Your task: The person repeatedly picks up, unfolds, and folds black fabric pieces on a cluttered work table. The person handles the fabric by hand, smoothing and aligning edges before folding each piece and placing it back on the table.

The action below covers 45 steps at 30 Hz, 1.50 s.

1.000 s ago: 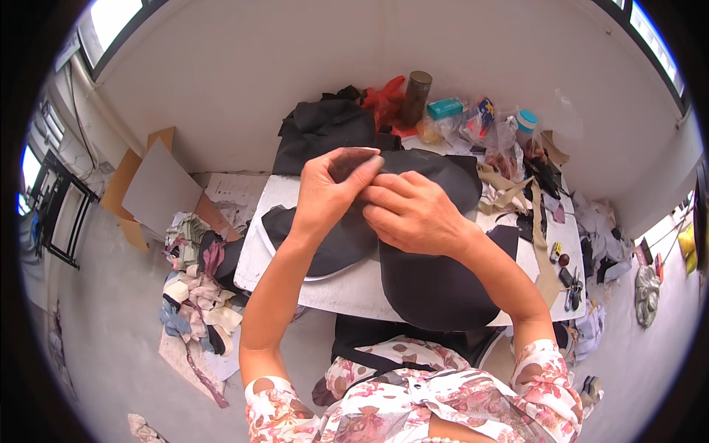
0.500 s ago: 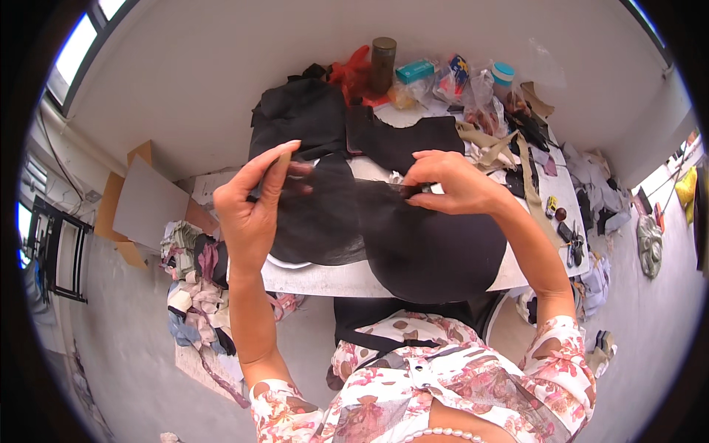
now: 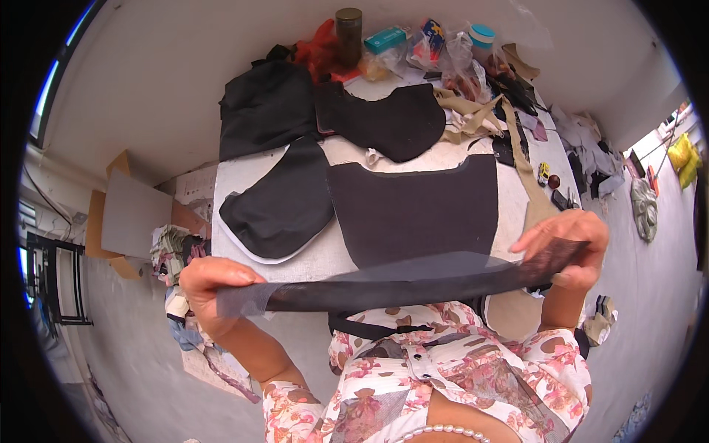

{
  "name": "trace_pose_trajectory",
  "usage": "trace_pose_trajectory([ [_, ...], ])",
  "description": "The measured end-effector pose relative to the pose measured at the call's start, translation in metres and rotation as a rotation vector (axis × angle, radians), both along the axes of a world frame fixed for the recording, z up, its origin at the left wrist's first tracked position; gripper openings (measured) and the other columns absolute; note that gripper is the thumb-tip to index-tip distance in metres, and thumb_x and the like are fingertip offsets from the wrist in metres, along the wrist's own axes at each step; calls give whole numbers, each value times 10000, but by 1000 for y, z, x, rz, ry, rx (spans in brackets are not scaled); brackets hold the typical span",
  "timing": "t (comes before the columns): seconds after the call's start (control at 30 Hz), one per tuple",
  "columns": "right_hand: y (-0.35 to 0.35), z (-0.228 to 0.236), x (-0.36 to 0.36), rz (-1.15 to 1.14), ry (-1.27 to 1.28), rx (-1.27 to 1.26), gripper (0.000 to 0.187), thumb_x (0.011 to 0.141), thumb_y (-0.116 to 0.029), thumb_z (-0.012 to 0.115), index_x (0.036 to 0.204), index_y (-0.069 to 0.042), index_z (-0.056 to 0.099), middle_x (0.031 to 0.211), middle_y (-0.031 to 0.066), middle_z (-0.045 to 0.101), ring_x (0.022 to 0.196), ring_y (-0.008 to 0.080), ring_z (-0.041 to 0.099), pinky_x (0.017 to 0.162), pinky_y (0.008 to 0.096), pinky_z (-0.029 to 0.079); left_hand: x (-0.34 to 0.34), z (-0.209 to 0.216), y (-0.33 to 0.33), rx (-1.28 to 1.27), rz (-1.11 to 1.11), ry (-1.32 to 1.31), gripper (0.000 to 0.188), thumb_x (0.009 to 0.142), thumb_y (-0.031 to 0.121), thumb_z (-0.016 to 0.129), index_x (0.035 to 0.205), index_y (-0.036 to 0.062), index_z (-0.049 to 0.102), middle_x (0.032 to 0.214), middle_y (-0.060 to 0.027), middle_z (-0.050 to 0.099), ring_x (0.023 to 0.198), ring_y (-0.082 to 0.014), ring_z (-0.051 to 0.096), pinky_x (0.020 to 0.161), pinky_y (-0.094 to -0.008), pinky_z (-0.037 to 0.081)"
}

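Both hands are raised and spread wide apart, the left hand (image 3: pixel 210 284) closed in a pinch (thumb on top), the right hand (image 3: pixel 565 247) pinching with fingers extended; forearms rise from below.

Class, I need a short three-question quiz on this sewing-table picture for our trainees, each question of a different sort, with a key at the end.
1. True or false: the dark sheer strip is stretched between the left hand and the right hand.
2. What lies flat on the white table just beyond the strip?
A. a large black fabric panel
B. an open book
C. a folded newspaper
3. Fill in: the brown jar stands at the far edge of the table against the ____.

Key
1. True; each hand pinches one end.
2. A
3. wall
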State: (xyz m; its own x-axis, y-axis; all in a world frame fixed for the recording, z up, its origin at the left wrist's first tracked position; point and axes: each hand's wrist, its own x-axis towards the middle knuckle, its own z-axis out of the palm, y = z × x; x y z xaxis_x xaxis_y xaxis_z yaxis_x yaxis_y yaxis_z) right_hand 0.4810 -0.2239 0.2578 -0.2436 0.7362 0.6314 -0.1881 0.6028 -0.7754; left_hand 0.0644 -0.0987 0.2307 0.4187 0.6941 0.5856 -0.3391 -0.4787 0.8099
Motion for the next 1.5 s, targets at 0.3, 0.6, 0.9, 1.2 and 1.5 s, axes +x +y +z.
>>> trace_pose_trajectory([
  [0.3,-13,-53,17,-514,28,-418,58,858,18,600,861,36,545,766,122,630,662,201,654,597,310,541,78,-46,15,-513,242,64,107,905,88,641,904,-14,612,717,-113,669,535,-163,635,457,-233,451],
  [0.6,26,-111,41,-692,-92,-575,134,916,-122,620,853,-8,589,719,-4,587,571,54,532,512,217,418,111,-97,44,-569,315,228,164,912,170,678,898,6,673,718,6,635,566,-30,518,494,-173,356],
  [0.9,55,-136,48,-958,-395,-545,209,857,-156,690,783,-7,563,571,-11,513,502,51,431,478,238,342,127,-111,65,-337,624,506,213,841,175,756,771,19,630,622,66,516,571,-14,430,516,-179,333],
  [1.2,54,-123,38,-1116,-642,-591,263,820,-226,721,949,-30,601,620,71,607,549,183,584,535,313,437,122,-110,64,-254,669,580,198,842,180,757,900,37,632,706,49,559,622,-26,488,545,-187,358],
  [1.5,44,-96,-22,-798,-1205,-61,693,840,-496,618,1432,-186,434,1528,200,259,1429,399,177,1150,558,117,150,-76,19,542,300,1040,621,849,436,640,1378,137,511,1519,-178,303,1424,-381,221,1135,-574,103],
])
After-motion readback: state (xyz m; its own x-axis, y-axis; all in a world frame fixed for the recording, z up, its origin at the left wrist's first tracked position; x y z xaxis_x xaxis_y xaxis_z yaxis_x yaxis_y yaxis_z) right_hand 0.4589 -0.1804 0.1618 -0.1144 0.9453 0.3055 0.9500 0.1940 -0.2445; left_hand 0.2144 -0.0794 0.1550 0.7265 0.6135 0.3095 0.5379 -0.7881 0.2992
